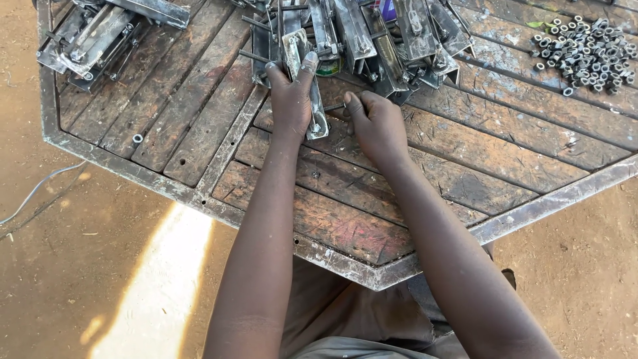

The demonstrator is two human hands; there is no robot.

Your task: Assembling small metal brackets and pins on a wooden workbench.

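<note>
The left hand [290,100] lies over a long flat metal bracket [312,106] on the wooden tabletop [465,146], its fingers closed round the bracket's upper part, thumb and forefinger spread to either side. The palm hides most of the bracket; only the top end near the thumb and the lower end beside the wrist show.

The right hand [377,123] sits just beside it, fingers curled in and pinching the end of a thin metal bolt [334,106] that reaches across to the bracket's edge. The bolt is small and dark, and whether it passes through the bracket cannot be told.

Just beyond both hands lies a heap of similar metal brackets [379,36], tangled and cut off by the top edge, so single pieces are hard to separate. A second, smaller heap of brackets [100,33] sits at the far left corner, also cut off.

A pile of small nuts [588,53] lies well apart at the far right. One loose nut [137,139] rests near the tabletop's metal rim [219,159]. A thin cable [40,189] trails over the dirt ground [80,279] at left.
</note>
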